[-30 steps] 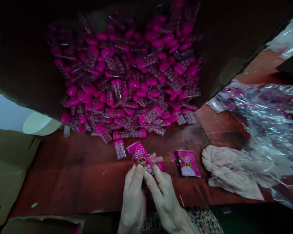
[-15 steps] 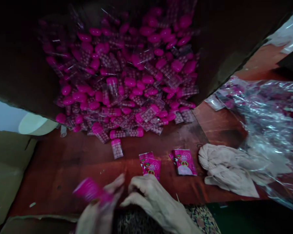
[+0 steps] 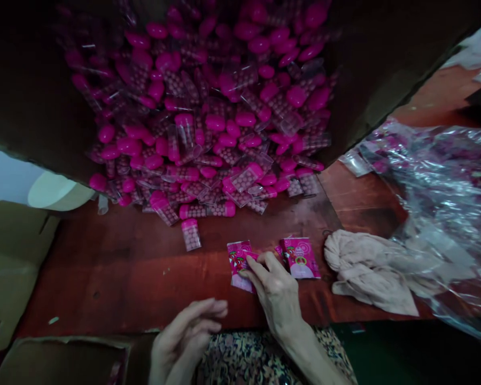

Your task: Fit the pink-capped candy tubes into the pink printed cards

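Observation:
My right hand (image 3: 276, 291) reaches over a small group of pink printed packets (image 3: 237, 252) on the table, with thumb and fingertips pinched on the edge of one of them. Just right of that hand is another small stack of pink packets (image 3: 302, 258). My left hand (image 3: 189, 334) hovers at the table's front edge, its fingers loosely curved and apart, with nothing visible in it. Farther back lies one clear tube with a pink cap and pale round balls (image 3: 191, 235). Behind it a large heap of such pink-capped tubes (image 3: 214, 123) spills out of a dark opening.
A crumpled pale cloth (image 3: 369, 267) lies on the right of the red-brown table (image 3: 124, 278), beside clear plastic wrapping (image 3: 444, 214). At the left stand a pale round bowl (image 3: 60, 191) and a cardboard panel (image 3: 12, 262). An open carton (image 3: 64, 361) sits below the front edge.
The blurred pink thing in my left hand is gone from it, and that hand has moved right. My right hand has moved right and forward and now pinches a packet.

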Tool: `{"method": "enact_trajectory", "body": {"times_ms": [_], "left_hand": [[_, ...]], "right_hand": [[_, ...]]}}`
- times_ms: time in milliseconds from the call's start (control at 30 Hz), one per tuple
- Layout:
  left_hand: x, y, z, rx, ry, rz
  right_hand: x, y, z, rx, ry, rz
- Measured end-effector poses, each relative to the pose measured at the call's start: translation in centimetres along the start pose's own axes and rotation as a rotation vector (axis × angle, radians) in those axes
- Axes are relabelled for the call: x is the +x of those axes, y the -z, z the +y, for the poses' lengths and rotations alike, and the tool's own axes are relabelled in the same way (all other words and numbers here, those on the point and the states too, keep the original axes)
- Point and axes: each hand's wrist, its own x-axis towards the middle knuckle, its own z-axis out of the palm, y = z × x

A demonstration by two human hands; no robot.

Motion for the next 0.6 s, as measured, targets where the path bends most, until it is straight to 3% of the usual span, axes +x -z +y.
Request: {"method": "enact_trajectory", "body": {"times_ms": [67,167,300,433,500,600], "left_hand": [[1.6,-2.4,0.0,0.028,-0.048,-0.071],[3.7,-4.3,0.1,0.051,-0.092,-0.046],[4.8,-4.9,0.1,0.142,-0.094,-0.028],[5.2,-5.4,-0.1,0.196,-0.057,-0.236],[5.4,-5.9,-0.1,0.117,-0.032,-0.266],[5.7,-6.4,0.1,-0.067,0.011,-0.192]], "right_hand": [[-0.1,-0.2,-0.2,-0.005,0.010,0.043],[0.2,0.0,-0.4,-0.002,0.024,0.079],[0.5,0.7,-0.2,0.064,0.108,0.164],[0.5,1.2,-0.3,0.154,0.234,0.253],[0.5,1.3,-0.6,0.243,0.182,0.308],[0.6,1.2,-1.2,0.450,-0.068,0.318]]}}
